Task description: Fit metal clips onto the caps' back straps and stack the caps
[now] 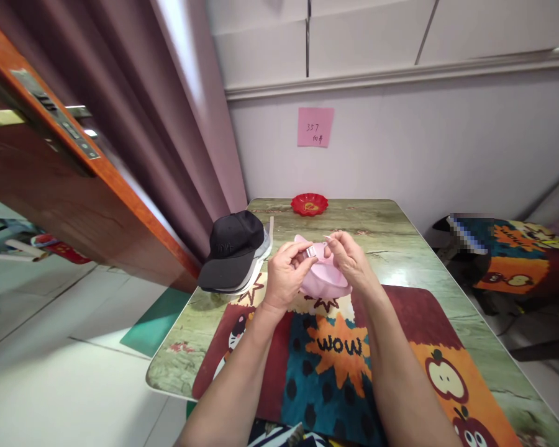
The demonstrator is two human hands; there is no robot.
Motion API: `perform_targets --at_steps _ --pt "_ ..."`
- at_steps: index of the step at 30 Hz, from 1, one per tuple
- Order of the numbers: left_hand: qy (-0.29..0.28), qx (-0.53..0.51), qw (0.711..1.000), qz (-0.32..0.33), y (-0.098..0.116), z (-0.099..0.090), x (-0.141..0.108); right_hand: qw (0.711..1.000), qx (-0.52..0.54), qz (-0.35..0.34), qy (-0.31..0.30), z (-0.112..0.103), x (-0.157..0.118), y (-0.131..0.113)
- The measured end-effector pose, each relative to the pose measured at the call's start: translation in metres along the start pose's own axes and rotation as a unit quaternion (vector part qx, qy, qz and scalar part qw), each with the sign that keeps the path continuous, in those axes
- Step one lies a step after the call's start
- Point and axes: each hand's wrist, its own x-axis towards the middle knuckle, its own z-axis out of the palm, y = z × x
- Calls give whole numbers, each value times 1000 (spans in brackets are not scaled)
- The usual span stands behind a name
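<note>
A pink cap (325,282) rests on the patterned mat, held between my two hands with its opening in front of me. My left hand (285,273) is closed, thumb and fingers pinching a small silvery buckle (311,251) at the cap's back strap. Thumb and forefinger of my right hand (349,256) are pinched together just right of the buckle. A small pale tip sticks out between them; it looks like the strap's end, though most of it is hidden by the fingers.
A black cap (235,245) tops a stack of lighter caps at the table's left. A red scalloped dish (309,204) stands at the back edge, below a pink note (315,127) on the wall. The colourful mat (340,372) covers the near table. A wooden door (88,186) stands left.
</note>
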Motion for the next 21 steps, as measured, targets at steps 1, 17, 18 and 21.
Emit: perform_targets --at_steps 1,17,18,21 --pt "9 3 1000 0 1 -1 0 999 -24 -19 19 0 0 0" --pt "16 12 999 -35 12 -4 -3 980 -175 -85 35 1 -13 -22" --pt "13 -4 999 -46 11 -4 -3 984 -163 -74 14 1 -12 -20" --pt "11 -36 997 -70 7 -2 -4 990 -132 -42 -24 -1 -8 -12"
